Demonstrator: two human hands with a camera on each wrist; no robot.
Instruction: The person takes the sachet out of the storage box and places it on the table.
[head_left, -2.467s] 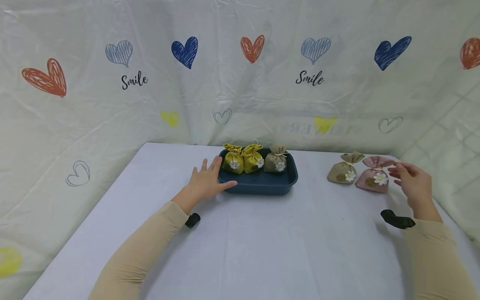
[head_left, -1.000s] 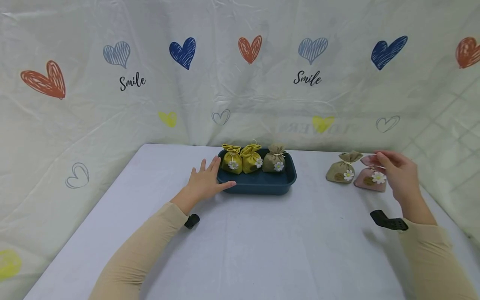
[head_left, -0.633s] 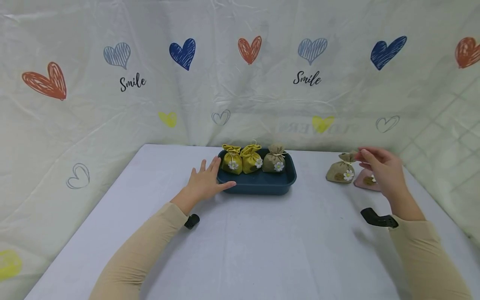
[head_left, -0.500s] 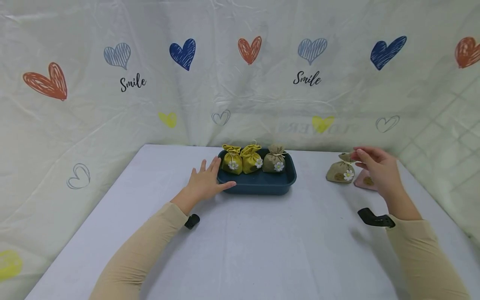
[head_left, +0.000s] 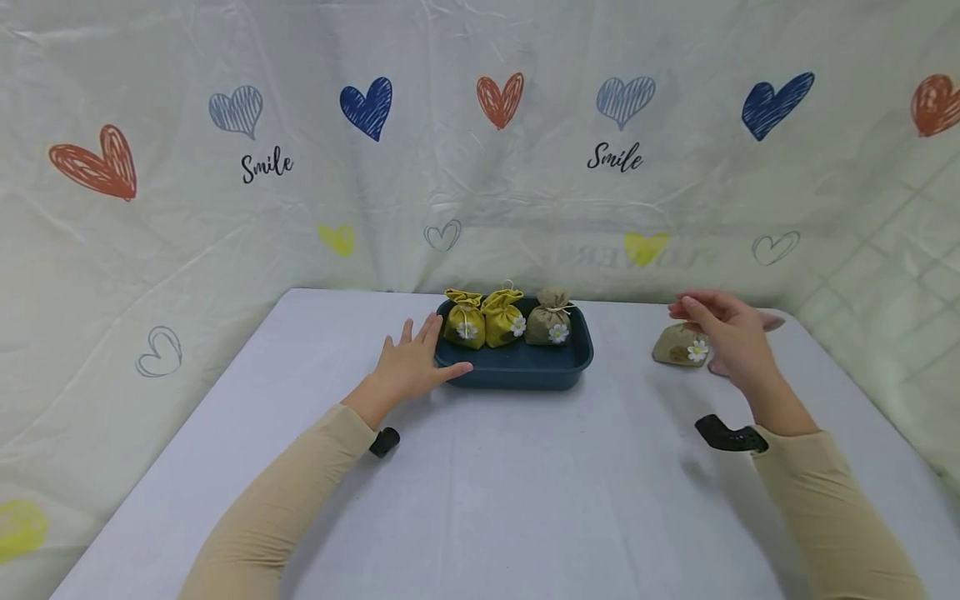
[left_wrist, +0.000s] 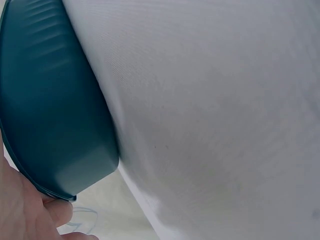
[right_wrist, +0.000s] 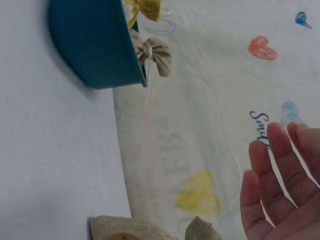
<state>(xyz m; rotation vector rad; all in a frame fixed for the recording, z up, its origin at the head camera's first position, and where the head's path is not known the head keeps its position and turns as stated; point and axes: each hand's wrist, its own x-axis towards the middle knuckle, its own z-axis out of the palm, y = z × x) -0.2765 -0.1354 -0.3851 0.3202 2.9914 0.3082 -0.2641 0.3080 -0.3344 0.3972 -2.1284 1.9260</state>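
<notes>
My left hand [head_left: 405,367] rests with spread fingers against the left end of a dark blue tray [head_left: 517,380]; the left wrist view shows fingers [left_wrist: 22,210] at the tray's rim. Two yellow drawstring pouches [head_left: 465,321] and a grey-beige pouch [head_left: 545,327] stand inside it, each with a white flower. Over the table's right side my right hand [head_left: 738,342] hovers, holding nothing, fingers loosely bent in the right wrist view. Its fingertips are above a beige drawstring pouch [head_left: 669,346], whose top they partly hide. Behind the hand, a pink pouch [head_left: 772,321] is mostly covered.
A white cloth covers the table [head_left: 525,483]. Behind it hangs a pale sheet [head_left: 465,183] printed with hearts and the word Smile. A dark wrist camera [head_left: 727,435] sits under the right wrist.
My right hand has moved left, from touching the pink pouch's top to above the beige pouch. The pouches stay where they were. The left hand has kept its place on the tray.
</notes>
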